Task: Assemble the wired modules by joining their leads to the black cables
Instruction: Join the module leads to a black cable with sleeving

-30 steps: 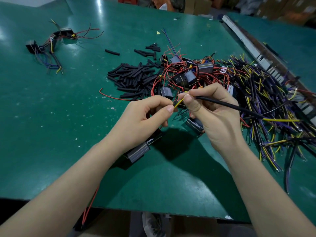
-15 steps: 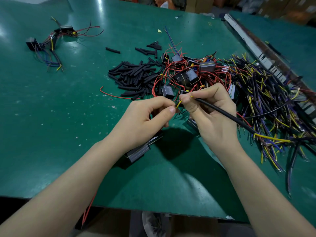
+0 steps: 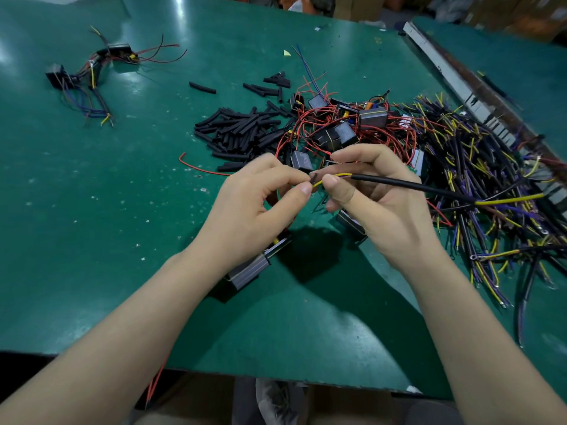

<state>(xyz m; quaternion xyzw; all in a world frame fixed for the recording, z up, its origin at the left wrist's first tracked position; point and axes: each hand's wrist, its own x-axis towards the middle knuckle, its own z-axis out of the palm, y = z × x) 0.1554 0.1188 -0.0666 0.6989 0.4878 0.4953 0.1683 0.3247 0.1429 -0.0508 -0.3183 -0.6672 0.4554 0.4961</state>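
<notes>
Both hands meet above the green worktop [image 3: 92, 210], just in front of a tangle of parts. The left hand [image 3: 254, 210] pinches the tip of a yellow wire [image 3: 333, 177] between thumb and forefinger, together with a small dark piece that is too blurred to identify. The right hand [image 3: 377, 204] pinches the same wire close by, where it leaves a black cable [image 3: 408, 184] that runs off to the right into a heap of cables [image 3: 491, 185]. A grey module [image 3: 254, 268] lies under the left wrist. Behind the hands sit modules with red leads [image 3: 346, 130] and a pile of black sleeves [image 3: 242, 130]. A finished bundle [image 3: 89, 78] lies at the far left.
</notes>
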